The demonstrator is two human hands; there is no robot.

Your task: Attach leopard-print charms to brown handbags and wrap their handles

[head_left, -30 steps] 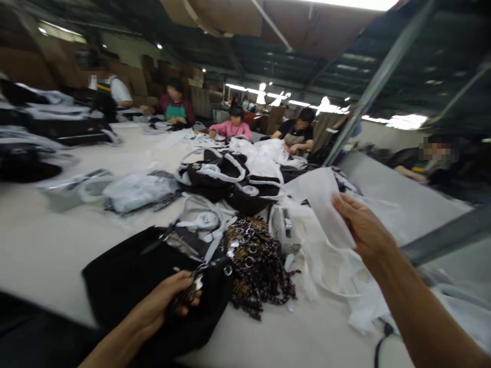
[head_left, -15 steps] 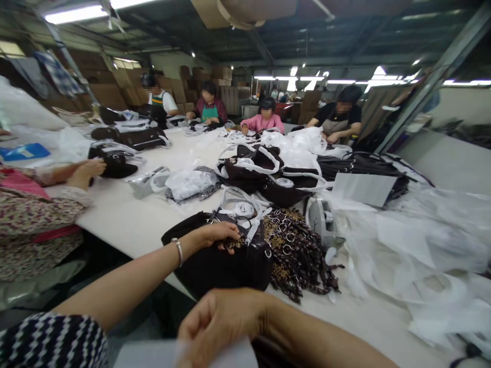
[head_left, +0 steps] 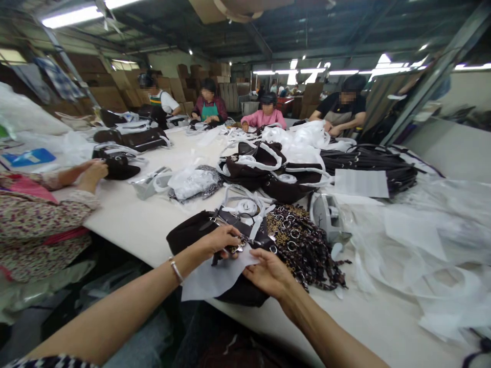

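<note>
My left hand [head_left: 219,241] pinches a leopard-print strap with a metal ring [head_left: 237,246], held over a dark handbag [head_left: 190,232] at the table's near edge. In my right hand [head_left: 270,273] is a thin white sheet [head_left: 215,278], gripped at its right edge between thumb and fingers. The sheet hangs across the bag's front, under the strap, and hides part of the bag. White-wrapped handles [head_left: 247,207] lie on top of the bag. Just right of it is a heap of leopard-print straps with metal rings [head_left: 303,250].
A grey tape dispenser [head_left: 326,217] stands behind the heap. Clear plastic [head_left: 414,255] covers the table's right side. More dark bags [head_left: 268,171] and a plastic-wrapped bundle [head_left: 195,181] lie farther back. At left a co-worker's hands [head_left: 92,171] work on a dark piece; several people sit across the table.
My right hand has moved up and forward from the near edge, bringing the white sheet over the front of the bag. My left hand still holds the strap in about the same place.
</note>
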